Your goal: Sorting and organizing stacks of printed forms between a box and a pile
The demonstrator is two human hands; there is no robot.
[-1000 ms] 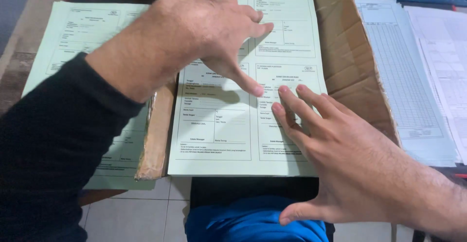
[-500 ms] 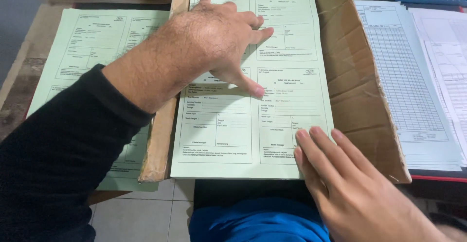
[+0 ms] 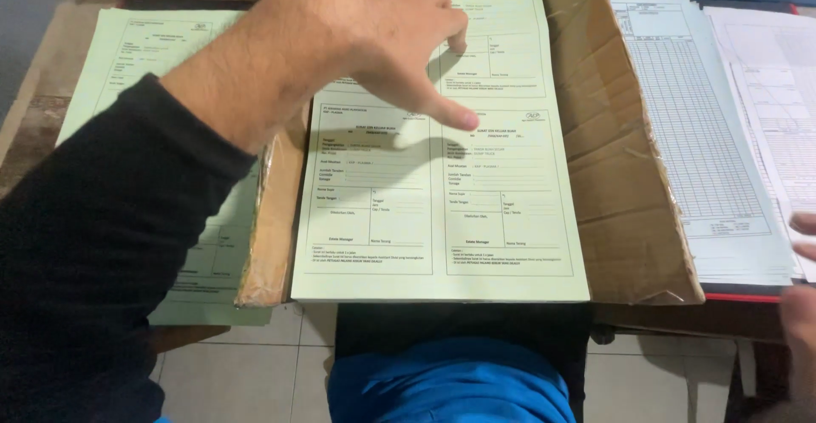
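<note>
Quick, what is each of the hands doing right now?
Left hand: open, fingers spread, on the green forms, holding nothing.
Right hand: only partly in view at the edge; cannot be told.

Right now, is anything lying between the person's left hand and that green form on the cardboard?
Nothing visible does. The left hand is spread over the upper part of the green form, its thumb pointing down onto the sheet. No other object shows between them. The right hand is off at the frame's right edge, away from the form.
</note>
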